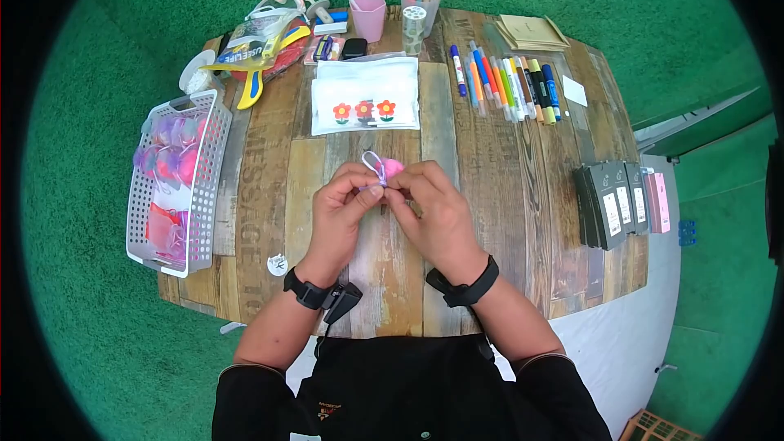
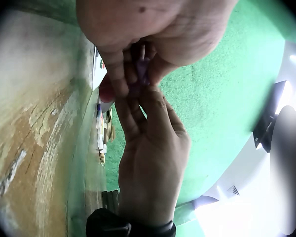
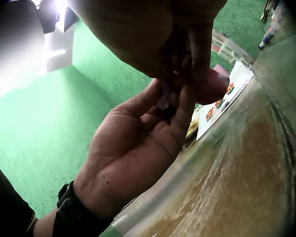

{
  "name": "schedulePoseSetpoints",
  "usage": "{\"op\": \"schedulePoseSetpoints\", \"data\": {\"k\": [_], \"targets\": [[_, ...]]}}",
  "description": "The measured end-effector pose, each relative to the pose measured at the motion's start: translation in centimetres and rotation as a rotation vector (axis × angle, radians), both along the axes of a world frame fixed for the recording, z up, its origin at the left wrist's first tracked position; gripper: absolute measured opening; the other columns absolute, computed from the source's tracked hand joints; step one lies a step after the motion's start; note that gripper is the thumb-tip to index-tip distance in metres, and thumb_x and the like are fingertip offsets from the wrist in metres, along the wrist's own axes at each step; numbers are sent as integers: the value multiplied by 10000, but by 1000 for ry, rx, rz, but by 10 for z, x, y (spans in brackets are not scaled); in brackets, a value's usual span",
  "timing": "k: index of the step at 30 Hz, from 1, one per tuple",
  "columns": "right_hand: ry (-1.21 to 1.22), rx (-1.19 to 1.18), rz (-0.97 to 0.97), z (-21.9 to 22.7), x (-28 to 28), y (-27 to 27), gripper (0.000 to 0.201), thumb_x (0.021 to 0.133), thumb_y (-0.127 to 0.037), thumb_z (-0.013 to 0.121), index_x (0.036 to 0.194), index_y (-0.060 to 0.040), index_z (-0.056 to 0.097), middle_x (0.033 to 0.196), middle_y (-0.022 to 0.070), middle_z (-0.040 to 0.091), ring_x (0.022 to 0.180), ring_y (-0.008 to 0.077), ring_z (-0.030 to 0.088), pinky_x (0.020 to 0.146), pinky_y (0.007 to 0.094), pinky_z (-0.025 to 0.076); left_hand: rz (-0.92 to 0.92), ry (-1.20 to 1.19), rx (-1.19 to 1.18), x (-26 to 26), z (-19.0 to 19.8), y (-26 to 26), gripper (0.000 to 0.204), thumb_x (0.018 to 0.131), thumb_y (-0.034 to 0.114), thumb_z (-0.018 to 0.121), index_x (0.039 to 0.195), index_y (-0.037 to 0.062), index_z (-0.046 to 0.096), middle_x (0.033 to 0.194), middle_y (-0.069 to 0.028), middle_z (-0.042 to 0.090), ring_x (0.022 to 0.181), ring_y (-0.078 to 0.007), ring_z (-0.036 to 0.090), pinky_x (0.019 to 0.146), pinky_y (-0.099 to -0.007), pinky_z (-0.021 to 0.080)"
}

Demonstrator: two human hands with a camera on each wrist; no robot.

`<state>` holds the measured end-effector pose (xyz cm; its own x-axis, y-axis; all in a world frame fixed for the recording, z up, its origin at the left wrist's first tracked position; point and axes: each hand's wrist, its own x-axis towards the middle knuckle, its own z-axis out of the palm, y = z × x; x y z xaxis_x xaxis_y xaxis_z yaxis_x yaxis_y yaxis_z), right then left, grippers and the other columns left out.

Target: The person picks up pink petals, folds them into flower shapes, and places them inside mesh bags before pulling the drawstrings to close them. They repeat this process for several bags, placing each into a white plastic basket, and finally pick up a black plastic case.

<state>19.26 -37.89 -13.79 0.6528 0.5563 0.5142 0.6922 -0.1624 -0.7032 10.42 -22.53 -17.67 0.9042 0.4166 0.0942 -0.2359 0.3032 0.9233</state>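
Both hands meet above the middle of the table, in front of the white pouch. The left hand (image 1: pixel 342 205) pinches a purple ribbon (image 1: pixel 380 171) between thumb and index finger; a pale loop rises above its fingertips. Close against it, the right hand (image 1: pixel 435 211) pinches the same ribbon near a pink ball-like piece (image 1: pixel 393 167). In the right wrist view the pink piece (image 3: pixel 212 87) sticks out beside the touching fingertips. Purple material (image 2: pixel 142 70) shows between the fingers in the left wrist view; the exact hold on it is partly hidden.
A white basket (image 1: pixel 201 188) with wrapped pink and purple pieces stands at the left. Behind the hands lies a flowered pouch (image 1: pixel 366 82). Markers (image 1: pixel 508 86) lie at the back right, dark boxes (image 1: pixel 600 206) stand at the right edge, and a yellow-handled tool (image 1: pixel 251 90) lies back left.
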Motion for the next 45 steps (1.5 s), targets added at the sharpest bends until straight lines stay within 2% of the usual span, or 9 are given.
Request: {"op": "schedulePoseSetpoints", "data": {"k": [9, 15, 17, 23, 26, 29, 38, 41, 45], "targets": [[-18, -96, -89, -2, 2, -4, 127, 873, -97, 827, 950, -83, 727, 951, 37, 683, 753, 250, 720, 620, 376, 574, 17, 32, 187, 0, 1, -2, 98, 1003, -43, 718, 1087, -32, 769, 1169, -60, 647, 1043, -151, 675, 915, -295, 580], [-107, -107, -136, 4, 2, -1, 131, 834, -101, 811, 901, -95, 699, 896, 32, 644, 745, 243, 708, 600, 389, 564, 80, 60, 315, 0, 3, -5, 94, 994, -50, 722, 1077, -25, 759, 1167, -55, 642, 1059, -139, 651, 916, -281, 549], [-58, -110, -102, 2, 1, -1, 131, 832, -100, 805, 908, -97, 698, 914, 30, 648, 756, 239, 711, 602, 388, 566, 81, 79, 285, 0, 4, -6, 91, 992, -51, 717, 1069, -18, 754, 1158, -48, 641, 1073, -136, 620, 945, -281, 506], [-44, -46, -61, 3, 2, -1, 155, 831, -84, 802, 931, -83, 684, 1028, 48, 665, 791, 245, 719, 634, 383, 583, 105, 58, 271, 2, 8, -12, 92, 989, -78, 696, 1051, -21, 733, 1146, -49, 630, 1042, -117, 632, 840, -245, 543], [-25, -10, -2, 4, 4, -2, 163, 836, -69, 804, 941, -65, 679, 1072, 65, 664, 797, 243, 718, 656, 373, 591, 116, 131, 629, -3, 21, -9, 128, 968, -88, 695, 1061, -9, 735, 1139, -56, 631, 999, -118, 646, 812, -242, 555], [98, 17, 55, -2, 8, -5, 156, 867, -58, 800, 971, -44, 684, 1089, 74, 655, 804, 215, 706, 682, 344, 586, 81, 93, 767, -3, 23, -9, 143, 938, -88, 717, 1057, -10, 729, 1101, -88, 646, 965, -176, 682, 769, -296, 565], [526, 180, 204, -13, 16, -5, 77, 988, -45, 748, 1050, -15, 714, 1149, 35, 622, 813, 64, 585, 702, 225, 486, 3, 71, 396, -4, 19, -7, 298, 974, -62, 729, 1264, -2, 698, 1210, -79, 622, 1111, -178, 692, 951, -304, 603], [625, 241, 246, -22, 17, -4, 70, 994, -45, 746, 1054, -18, 720, 1156, 26, 614, 816, 46, 575, 705, 210, 467, 6, -12, 393, -3, 23, -8, 267, 969, -53, 744, 1228, -8, 699, 1214, -78, 617, 1141, -176, 679, 966, -302, 585], [719, 261, 278, -19, 15, -4, 68, 992, -43, 747, 1050, -20, 718, 1149, 24, 606, 823, 37, 573, 707, 204, 459, 25, 11, 432, -2, 17, -5, 199, 954, -44, 752, 1140, 1, 694, 1150, -65, 623, 1064, -152, 650, 889, -287, 544]]}}
